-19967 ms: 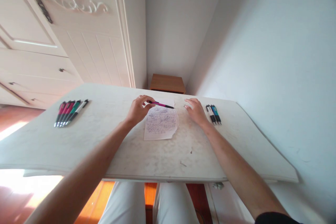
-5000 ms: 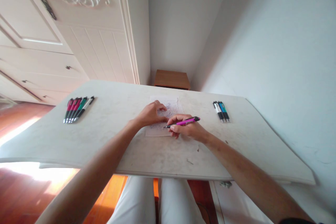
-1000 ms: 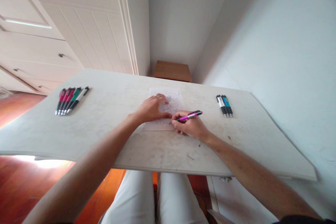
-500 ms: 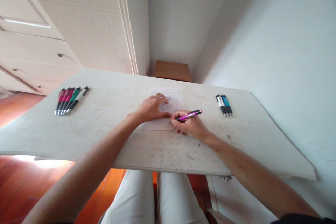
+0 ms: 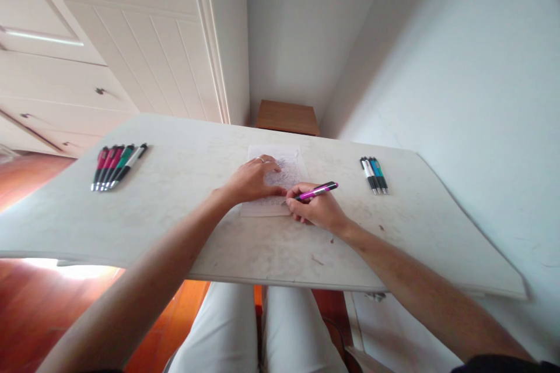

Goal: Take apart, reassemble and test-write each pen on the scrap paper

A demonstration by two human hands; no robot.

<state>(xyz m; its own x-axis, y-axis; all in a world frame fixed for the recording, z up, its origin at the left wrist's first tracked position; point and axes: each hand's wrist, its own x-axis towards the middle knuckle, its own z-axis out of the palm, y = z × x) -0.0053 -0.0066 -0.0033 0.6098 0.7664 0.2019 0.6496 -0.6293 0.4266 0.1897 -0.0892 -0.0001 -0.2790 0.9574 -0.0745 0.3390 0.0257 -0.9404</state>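
A sheet of paper [image 5: 262, 210] covered with dark scribbles lies at the middle of the white table [image 5: 175, 233]. My left hand [image 5: 251, 179] rests on its left part, fingers spread and a ring on one of them. My right hand [image 5: 317, 207] is closed around a purple and black pen [image 5: 318, 190], held tilted with its tip down by the lower right of the paper. The left thumb reaches close to the right fingertips. Part of the paper is hidden under both hands.
To the left lies a fanned row of several pens [image 5: 117, 166], pink, green and white. A smaller group of pens [image 5: 374, 175], white and blue, is at the right. A wooden box-like piece [image 5: 287, 116] stands behind the table, white cabinets [image 5: 144, 41] at the left, a wall [image 5: 472, 70] at the right.
My right hand and the purple pen have shifted very slightly to the right. My left hand, the paper and the other pens stay as they were.
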